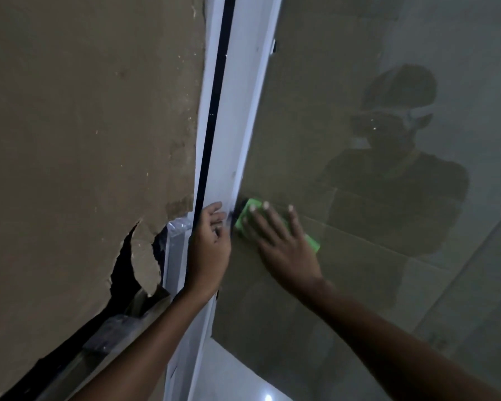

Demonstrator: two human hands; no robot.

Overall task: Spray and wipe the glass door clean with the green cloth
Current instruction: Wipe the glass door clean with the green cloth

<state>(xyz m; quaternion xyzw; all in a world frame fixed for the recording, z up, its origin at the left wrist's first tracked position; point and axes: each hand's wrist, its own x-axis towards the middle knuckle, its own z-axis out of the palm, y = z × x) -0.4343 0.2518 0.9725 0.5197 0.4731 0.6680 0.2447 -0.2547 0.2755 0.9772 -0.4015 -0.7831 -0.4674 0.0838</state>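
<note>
Right now the fingers (272,224) of the right hand (278,244) lie straight and spread, flat on the cloth (245,217), pinning it to the glass (344,270) rather than gripping it. The cloth shows green above the fingertips and again past the little-finger side; the palm hides its middle. It sits low on the pane, just beside the white frame (235,117).

The left hand (210,241) rests on that frame, fingers lightly curled against its edge. It seems to steady the door; whether it truly grips anything I cannot tell.

From where I stand, this looks like the wiping step, worked along the pane's left margin. To do it well I would keep the palm flat so pressure spreads across the whole cloth, run overlapping strokes along the frame edge, and let the cloth ride right up to the seal where grime gathers. Holding the frame is sensible, since the door could swing under the push.

The cloth looks folded into an oblong. Its long axis runs on a slant, from upper left by the frame down to the lower right, crossing under the fingers. The glass looks hazy, with the person's dim reflection in it. No spray bottle is in view.
</note>
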